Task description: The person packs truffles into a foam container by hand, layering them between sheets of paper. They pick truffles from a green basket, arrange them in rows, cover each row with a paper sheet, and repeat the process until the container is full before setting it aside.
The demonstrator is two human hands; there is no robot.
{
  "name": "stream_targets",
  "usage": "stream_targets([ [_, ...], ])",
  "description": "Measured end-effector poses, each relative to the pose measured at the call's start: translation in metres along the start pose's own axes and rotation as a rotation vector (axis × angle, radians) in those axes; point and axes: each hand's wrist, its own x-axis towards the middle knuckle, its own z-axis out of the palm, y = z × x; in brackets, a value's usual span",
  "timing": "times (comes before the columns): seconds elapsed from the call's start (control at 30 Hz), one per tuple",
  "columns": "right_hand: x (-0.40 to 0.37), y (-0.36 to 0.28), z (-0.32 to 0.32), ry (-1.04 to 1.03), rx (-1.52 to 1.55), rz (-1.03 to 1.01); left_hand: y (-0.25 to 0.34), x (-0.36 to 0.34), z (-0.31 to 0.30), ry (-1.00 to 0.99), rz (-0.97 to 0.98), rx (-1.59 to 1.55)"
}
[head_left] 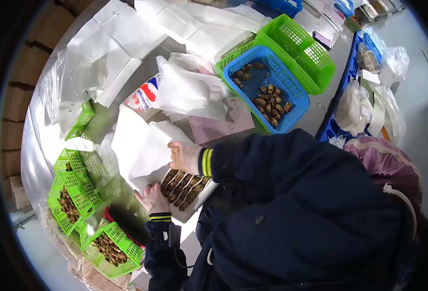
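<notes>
A shallow white tray (205, 193) holds rows of small, dark brown knobbly pieces (187, 186) parted by white strips. A large white paper sheet (139, 145) rises from the tray's far side. Both hands wear thin, pale gloves. My right hand (186, 157) is closed on the sheet's edge above the rows, its fingers bent. Lower down, my left hand (154, 199) pinches the sheet's near edge beside the tray corner, thumb and fingers at the paper. The far ends of the rows lie hidden beneath the sheet and my right hand.
Green baskets (71, 206) of brown pieces stand at left. A blue basket (291, 109) with more pieces sits on a green basket (323, 80). Crumpled white paper (190, 92), a printed box (143, 97) and a pink printed sheet (223, 123) lie beyond the tray. A phone (322, 40) rests at the back.
</notes>
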Motion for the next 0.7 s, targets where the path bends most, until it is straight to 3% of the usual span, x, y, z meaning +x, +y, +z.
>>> stream_targets([
  [0.03,-0.017,0.012,-0.028,0.052,0.191,-0.007,0.000,0.000,0.002,0.001,0.005,0.003],
  [0.1,-0.067,0.053,-0.054,0.263,0.386,0.239,-0.004,0.002,0.016,-0.040,-0.029,0.061],
  [0.13,-0.104,0.078,-0.050,0.567,0.394,0.340,-0.011,0.002,0.033,0.069,0.006,0.091],
  [0.17,-0.138,0.108,-0.063,0.469,0.143,0.381,-0.013,0.000,0.034,0.067,0.007,0.091],
  [0.2,-0.169,0.140,-0.087,0.156,0.347,0.868,-0.013,0.001,0.033,0.071,0.006,0.101],
  [0.23,-0.215,0.164,-0.078,0.293,0.350,0.938,-0.011,0.003,0.030,0.078,0.004,0.110],
  [0.27,-0.251,0.189,-0.081,-0.063,0.214,1.094,-0.010,0.005,0.028,0.031,0.004,0.154],
  [0.3,-0.277,0.195,-0.082,-0.131,0.174,1.222,-0.010,0.006,0.024,0.030,0.003,0.154],
  [0.37,-0.305,0.201,-0.066,-0.310,0.232,1.248,-0.008,0.009,0.015,-0.024,0.006,0.133],
  [0.43,-0.306,0.201,-0.039,-0.305,0.337,1.289,-0.002,0.006,0.002,-0.033,0.014,0.162],
  [0.5,-0.289,0.194,-0.020,-0.194,0.317,1.543,0.006,0.004,-0.010,-0.061,-0.024,0.148],
  [0.57,-0.282,0.196,-0.027,-0.226,0.399,1.584,0.017,0.002,-0.012,-0.110,-0.091,0.138],
  [0.63,-0.294,0.189,-0.033,0.005,0.420,1.579,0.035,-0.006,-0.012,0.246,0.103,0.137],
  [0.67,-0.296,0.181,-0.042,0.113,0.464,1.524,0.057,-0.006,-0.032,0.216,0.154,0.052],
  [0.7,-0.285,0.165,-0.061,0.218,0.584,1.444,0.077,-0.004,-0.041,0.369,0.290,-0.148],
])
